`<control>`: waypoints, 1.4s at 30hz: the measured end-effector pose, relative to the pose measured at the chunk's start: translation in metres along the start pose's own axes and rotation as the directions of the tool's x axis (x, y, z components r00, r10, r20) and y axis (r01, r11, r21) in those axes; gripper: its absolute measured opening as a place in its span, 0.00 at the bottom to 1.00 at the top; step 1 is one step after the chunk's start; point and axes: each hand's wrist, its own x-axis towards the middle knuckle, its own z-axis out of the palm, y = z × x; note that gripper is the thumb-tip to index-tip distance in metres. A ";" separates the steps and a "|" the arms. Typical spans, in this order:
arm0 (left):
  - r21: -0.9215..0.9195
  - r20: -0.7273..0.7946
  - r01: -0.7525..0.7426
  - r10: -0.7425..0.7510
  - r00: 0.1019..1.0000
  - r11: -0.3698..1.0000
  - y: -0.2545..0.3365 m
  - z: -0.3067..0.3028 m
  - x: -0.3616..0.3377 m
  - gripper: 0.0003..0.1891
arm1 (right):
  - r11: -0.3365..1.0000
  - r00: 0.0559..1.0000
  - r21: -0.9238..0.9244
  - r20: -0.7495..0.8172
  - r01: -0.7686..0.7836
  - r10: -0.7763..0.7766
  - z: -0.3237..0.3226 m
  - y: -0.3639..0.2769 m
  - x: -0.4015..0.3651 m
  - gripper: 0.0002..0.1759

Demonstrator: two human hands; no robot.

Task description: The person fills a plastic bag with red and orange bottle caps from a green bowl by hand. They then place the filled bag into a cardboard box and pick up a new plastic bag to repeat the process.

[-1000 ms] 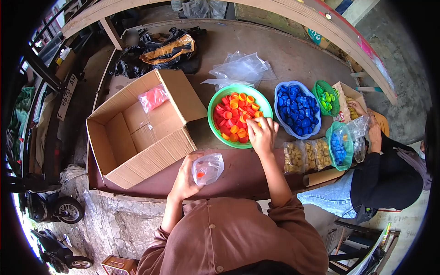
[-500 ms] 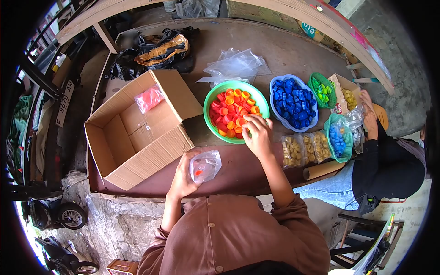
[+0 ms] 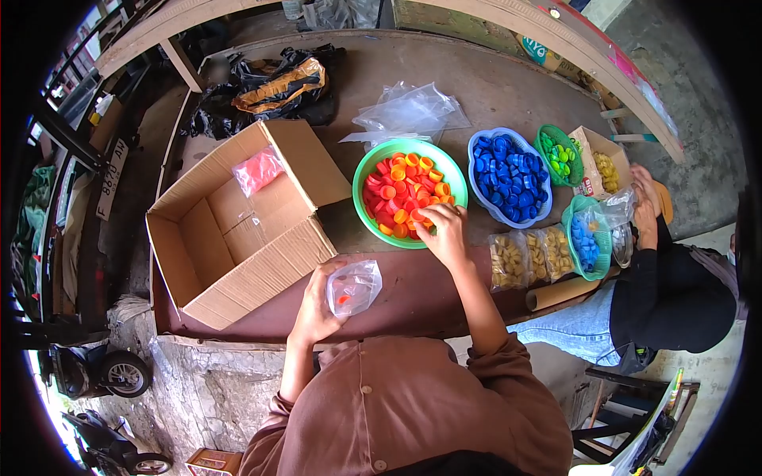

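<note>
My left hand is closed round a clear plastic bag, which stands open at the front of the table with a red-orange cap inside. At the lower right of a green bowl of red and orange caps, my right hand has its fingertips pinched over the caps. Whatever those fingers hold, if anything, is too small to make out. The bowl sits between a cardboard box and a blue basket of dark blue caps.
A pink packet lies in the box. Plastic bags and a black bag lie behind. At right are green baskets, yellow packets, a cardboard tube and a co-worker's hands.
My right hand has shifted slightly left and down at the bowl, its fingers drawn closer together. The co-worker's hands have moved a little, with their clear bag. My left hand barely differs.
</note>
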 end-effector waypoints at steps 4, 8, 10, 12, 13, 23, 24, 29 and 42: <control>-0.001 0.039 0.033 -0.033 0.999 0.999 0.012 -0.002 0.002 0.32 | 0.991 0.991 0.127 -0.113 -0.050 0.065 -0.009 -0.013 0.006 0.25; 0.008 0.036 -0.001 0.001 0.999 1.000 0.007 0.000 0.004 0.34 | 0.984 0.990 0.167 -0.119 -0.054 0.074 -0.024 -0.032 0.014 0.29; 0.026 0.033 -0.030 0.030 0.999 0.999 0.004 0.001 0.004 0.36 | 0.986 0.992 0.165 -0.116 -0.028 0.048 -0.029 -0.037 0.018 0.30; 0.011 0.047 -0.015 0.015 0.999 1.000 0.003 0.001 0.004 0.36 | 0.973 0.991 0.227 -0.116 -0.046 0.074 -0.029 -0.037 0.021 0.29; 0.011 0.047 -0.016 0.015 0.999 1.000 0.003 0.001 0.004 0.36 | 0.955 0.988 0.290 -0.115 -0.062 0.099 -0.029 -0.037 0.023 0.29; -0.079 0.028 0.005 -0.002 1.000 0.997 0.009 0.002 0.006 0.32 | 0.727 0.959 0.684 0.245 -0.068 -0.141 -0.063 -0.106 0.024 0.25; -0.078 0.026 0.004 -0.002 1.000 0.997 0.011 0.001 0.006 0.33 | 0.739 0.935 0.668 0.310 -0.086 -0.172 -0.059 -0.108 0.020 0.24; -0.084 0.025 -0.011 0.014 1.000 0.996 0.008 0.001 0.005 0.32 | 0.835 0.954 0.549 0.260 -0.018 -0.151 -0.049 -0.118 0.010 0.18; -0.052 0.000 -0.068 0.068 0.998 0.996 0.003 0.001 0.002 0.32 | 0.844 0.918 0.535 0.347 -0.026 -0.191 -0.050 -0.123 0.004 0.14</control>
